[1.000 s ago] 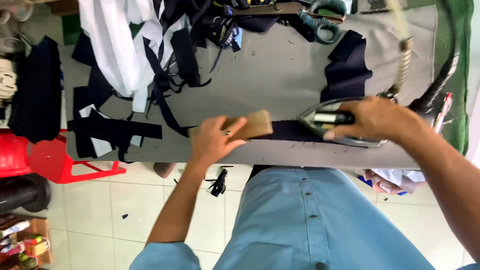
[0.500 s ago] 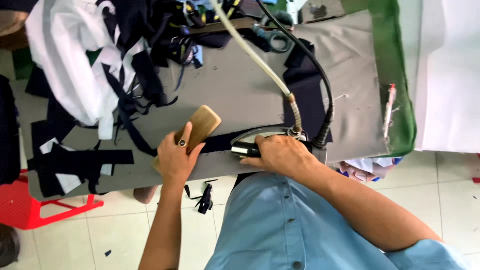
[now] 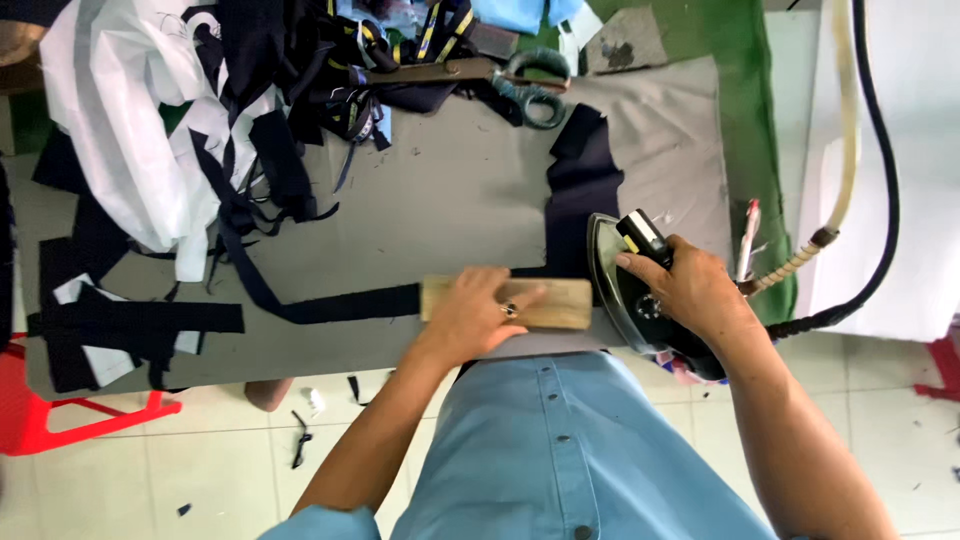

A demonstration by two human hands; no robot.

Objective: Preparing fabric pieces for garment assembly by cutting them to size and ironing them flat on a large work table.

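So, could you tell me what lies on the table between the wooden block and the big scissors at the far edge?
In the head view, between the wooden block and the scissors lies mostly bare grey table cover, with dark navy fabric alongside on the right.
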